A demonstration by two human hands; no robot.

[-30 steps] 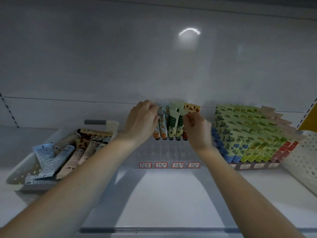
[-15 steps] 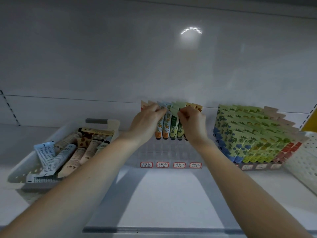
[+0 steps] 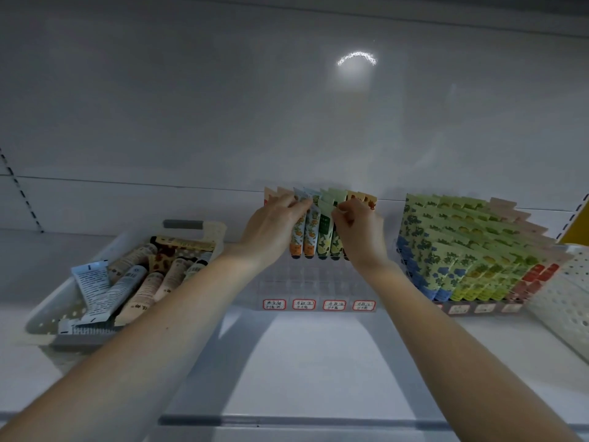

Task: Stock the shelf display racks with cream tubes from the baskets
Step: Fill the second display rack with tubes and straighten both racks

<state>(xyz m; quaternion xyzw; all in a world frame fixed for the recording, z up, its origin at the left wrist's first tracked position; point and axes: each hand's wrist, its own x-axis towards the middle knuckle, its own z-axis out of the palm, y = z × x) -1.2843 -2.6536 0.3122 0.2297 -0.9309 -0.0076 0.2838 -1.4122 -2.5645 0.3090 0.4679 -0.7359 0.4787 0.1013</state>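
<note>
Landmark: one clear plastic middle rack (image 3: 318, 280), standing on the white shelf (image 3: 318, 362) against the back wall (image 3: 191, 122).
Price labels: four red-bordered price labels (image 3: 303, 304) in a row along the middle rack's front edge.
Cream tubes: the cream tubes (image 3: 311, 232) stand cap-down in the rear of the middle rack. Four show full length between the hands, two with an orange fruit print and two green. More crimped tops rise behind them: two peach at the rack's left end and about three orange at its right end.
Left hand: one left hand (image 3: 274, 228) at the rack's rear left, fingers bent, their tips pinching the crimped top of an orange-print tube.
Right hand: one right hand (image 3: 360, 237) at the rack's rear right, thumb and forefinger nipping the top of a green tube.
Left basket: one pale perforated left basket (image 3: 47, 301), apart to the left of the middle rack.
Loose tubes: at least eight loose tubes (image 3: 118, 295) lie jumbled in the left basket, in white, grey, peach and brown.
Full rack: one full rack (image 3: 471, 250) just right of the middle rack, packed with blue, green and red tubes too dense to count.
Right basket: one white perforated right basket (image 3: 570, 291), beyond the full rack and cut by the picture's edge.
</note>
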